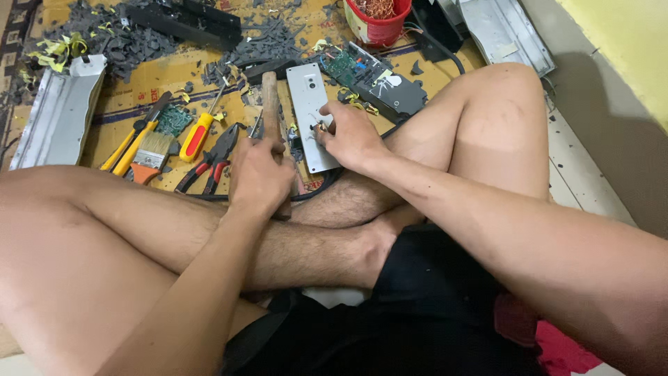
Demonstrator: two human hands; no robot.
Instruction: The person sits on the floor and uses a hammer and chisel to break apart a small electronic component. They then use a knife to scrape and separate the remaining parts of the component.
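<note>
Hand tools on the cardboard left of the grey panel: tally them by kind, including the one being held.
Wooden-handled hammer, in the left hand: 1
Screwdriver: 1
Pliers: 1
Paintbrush: 1
Yellow-handled cutter: 1
Total: 5

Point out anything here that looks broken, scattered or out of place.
Dark plastic fragments lie strewn over the cardboard at the top left, with yellow scraps among them. A bare green circuit board sits exposed beside the grey panel under the right hand. The left hand grips a wooden handle.
</note>
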